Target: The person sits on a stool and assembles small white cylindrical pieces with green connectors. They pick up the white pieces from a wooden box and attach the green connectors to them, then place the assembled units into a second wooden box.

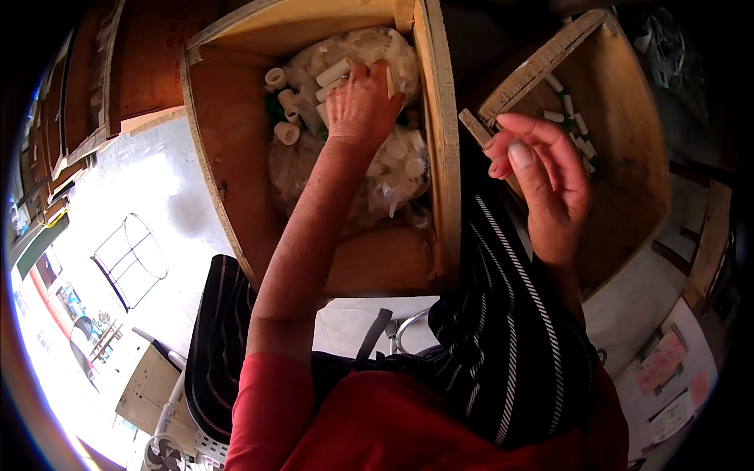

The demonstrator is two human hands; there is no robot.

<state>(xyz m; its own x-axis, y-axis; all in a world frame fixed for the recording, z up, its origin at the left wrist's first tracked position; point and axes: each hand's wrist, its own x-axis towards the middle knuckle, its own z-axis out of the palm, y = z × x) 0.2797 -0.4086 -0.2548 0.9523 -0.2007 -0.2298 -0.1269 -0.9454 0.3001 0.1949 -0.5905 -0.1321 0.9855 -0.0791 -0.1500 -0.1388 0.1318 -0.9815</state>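
My left hand (362,106) reaches into a wooden box (442,157) in front of me. Its fingers close around white plastic tubes (335,72), though the fingertips are partly hidden. Under and around that hand lie clear plastic bags (377,45) filled with white pieces. Beside them, to the left, are several short white pipe fittings (287,133) with wide round mouths. My right hand (542,173) is raised between this box and a second one, its fingers loosely curled and the thumb apart from them. Nothing shows in the right hand.
At the right, a second wooden box (628,188) holds several small white tubes (580,123) and some green bits. A wire frame (129,259) lies on the bright floor at the left. A pale cabinet (149,388) and a fan (165,453) stand at lower left.
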